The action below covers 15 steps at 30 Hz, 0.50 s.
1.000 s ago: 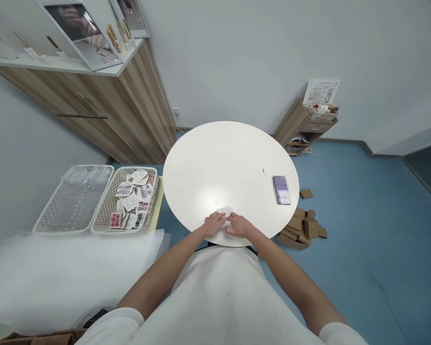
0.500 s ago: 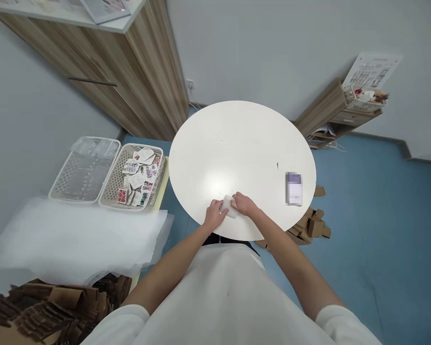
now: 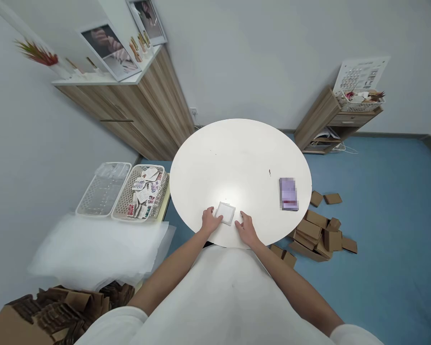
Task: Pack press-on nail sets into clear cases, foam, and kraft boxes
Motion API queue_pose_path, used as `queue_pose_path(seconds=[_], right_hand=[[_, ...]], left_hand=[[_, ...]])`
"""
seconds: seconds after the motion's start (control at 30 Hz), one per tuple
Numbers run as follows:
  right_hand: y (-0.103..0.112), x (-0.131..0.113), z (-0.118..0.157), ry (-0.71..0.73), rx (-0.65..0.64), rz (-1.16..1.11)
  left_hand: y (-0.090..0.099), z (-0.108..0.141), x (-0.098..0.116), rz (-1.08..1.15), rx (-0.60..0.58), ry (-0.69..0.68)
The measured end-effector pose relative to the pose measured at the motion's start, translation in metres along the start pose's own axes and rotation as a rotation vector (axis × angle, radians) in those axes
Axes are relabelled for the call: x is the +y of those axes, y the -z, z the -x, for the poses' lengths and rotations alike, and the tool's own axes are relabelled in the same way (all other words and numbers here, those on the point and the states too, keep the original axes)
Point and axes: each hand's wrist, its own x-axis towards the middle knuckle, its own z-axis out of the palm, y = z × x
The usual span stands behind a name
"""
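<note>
A small, whitish square item point(image 3: 225, 213) lies on the round white table point(image 3: 237, 148) near its front edge. My left hand point(image 3: 210, 221) holds its left side, the thumb over the edge and the fingers beside it. Just right of the item, my right hand point(image 3: 246, 229) rests apart from it, fingers spread and holding nothing. A blurred purple item point(image 3: 289, 193) is on the table's right side.
Left of the table stand a basket of printed cards point(image 3: 115, 207), a basket of clear plastic point(image 3: 84, 207) and white sheets point(image 3: 96, 249). Cardboard boxes point(image 3: 311, 232) lie on the floor at right. A wooden cabinet point(image 3: 129, 115) stands behind left.
My right hand has let go of the item and moved to its right. The item now lies flatter and looks wider. The view has tilted up, showing more of the cabinet top.
</note>
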Motion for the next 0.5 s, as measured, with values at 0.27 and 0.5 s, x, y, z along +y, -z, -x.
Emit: queue_pose_path(seconds=[0.27,0.5], right_hand=[[-0.001,-0.001,0.004,-0.179,-0.172,-0.293],[-0.009,-0.009,0.007,-0.197,-0.209,-0.526]], left_hand=[[0.013,0.011,-0.003,0.042,-0.003,0.074],[0.012,0.011,0.0,0.056,-0.05,0.042]])
